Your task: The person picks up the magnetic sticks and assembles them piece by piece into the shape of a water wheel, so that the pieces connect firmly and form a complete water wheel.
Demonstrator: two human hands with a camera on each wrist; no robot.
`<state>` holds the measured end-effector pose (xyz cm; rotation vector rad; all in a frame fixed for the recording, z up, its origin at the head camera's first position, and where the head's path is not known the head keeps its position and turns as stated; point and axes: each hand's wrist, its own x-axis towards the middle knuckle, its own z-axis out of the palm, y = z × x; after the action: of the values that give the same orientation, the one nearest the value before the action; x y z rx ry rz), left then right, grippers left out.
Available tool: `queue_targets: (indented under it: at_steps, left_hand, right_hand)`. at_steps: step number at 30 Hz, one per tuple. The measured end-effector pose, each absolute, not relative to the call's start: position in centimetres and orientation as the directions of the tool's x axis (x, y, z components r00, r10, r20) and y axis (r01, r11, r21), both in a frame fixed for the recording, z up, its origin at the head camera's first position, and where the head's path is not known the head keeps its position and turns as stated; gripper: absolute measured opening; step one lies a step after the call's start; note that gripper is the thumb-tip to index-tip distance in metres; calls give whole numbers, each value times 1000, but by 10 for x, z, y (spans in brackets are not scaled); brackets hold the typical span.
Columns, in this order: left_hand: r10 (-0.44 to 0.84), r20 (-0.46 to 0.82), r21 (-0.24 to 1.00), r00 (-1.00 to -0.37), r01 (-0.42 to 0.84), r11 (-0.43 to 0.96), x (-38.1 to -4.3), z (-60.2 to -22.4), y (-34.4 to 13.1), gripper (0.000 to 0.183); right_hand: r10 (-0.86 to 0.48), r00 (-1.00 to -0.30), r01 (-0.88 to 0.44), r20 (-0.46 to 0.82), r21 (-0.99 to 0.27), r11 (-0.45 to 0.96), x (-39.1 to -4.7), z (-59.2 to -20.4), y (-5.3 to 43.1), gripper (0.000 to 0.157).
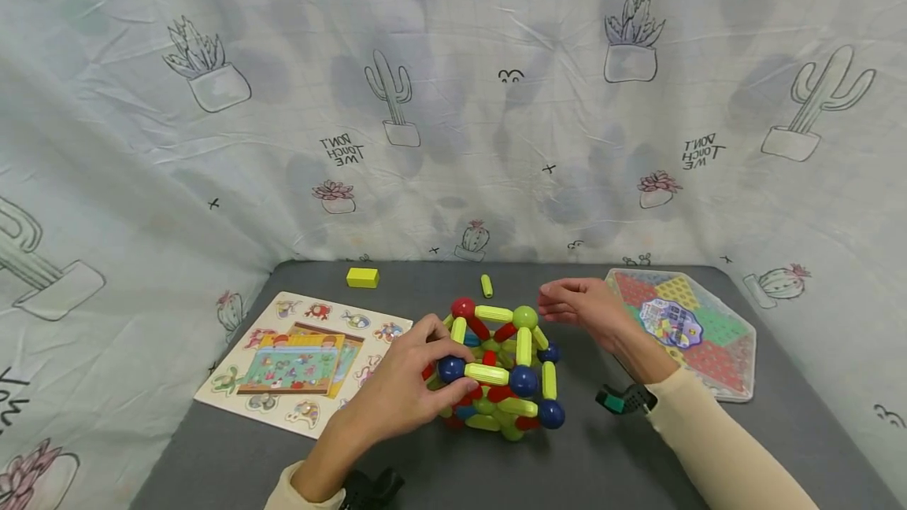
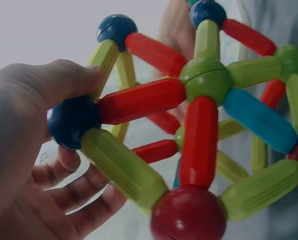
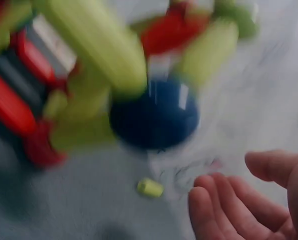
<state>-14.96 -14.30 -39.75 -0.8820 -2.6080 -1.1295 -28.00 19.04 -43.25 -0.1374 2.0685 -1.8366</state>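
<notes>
A cage-like magnetic stick-and-ball structure [image 1: 486, 374] of yellow-green, red and blue rods with blue, red and green balls is at the middle of the table in the head view. My left hand [image 1: 404, 380] pinches a blue ball [image 2: 75, 122] at its left corner between thumb and fingers. To the right of the structure, my right hand [image 1: 591, 313] is apart from it, fingers loosely extended and holding nothing. A blue ball [image 3: 153, 115] of the structure looms near that hand in the right wrist view. Behind the structure lies a loose yellow-green rod [image 1: 486, 286].
A wooden puzzle board [image 1: 283, 423] with picture cards [image 1: 294, 364] on it lies at left. At the back left sits a yellow block [image 1: 363, 278]. A clear case of coloured pieces [image 1: 716, 337] lies at right, partly behind the right forearm. A printed curtain [image 1: 453, 116] hangs behind the table.
</notes>
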Motion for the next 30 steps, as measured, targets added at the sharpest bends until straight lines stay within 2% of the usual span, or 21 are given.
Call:
queue_targets:
  at_steps: [6,12,17,20,25,28,30]
  left_hand:
    - [477,351,584,-806,586,562,-151,-396,-157,17]
    - [507,304,566,-806,581,584,-152,-394,-171,18]
    - [519,288,563,-805,581,588,-152,-390,-181,18]
    - [522,281,560,-805,580,592,-151,-388,-183,18]
    - [525,273,568,-806,575,589,-150,-389,-184,19]
    - [520,261,576,-813,563,592,-149,-390,-184,18]
    - [514,259,578,-818,557,596,-149,-390,-184,18]
  right_hand:
    - [-361,-877,262,-318,-945,195,-332,-460,169,61]
    - [-339,-861,337,-378,-925,175,-366,-473,144,58]
    - [-298,-866,353,-401,-913,204,-380,-479,125,55]
    - [-254,-894,298,-369,-913,279,-381,-481,113,54]
    - [-164,-970,51,-179,-812,582,-375,-486,96,31]
    - [-213,-975,-106,-68,-699,707,-371,-486,91,20]
    - [-282,-958,-181,-42,-673,717,-365,-482,91,16]
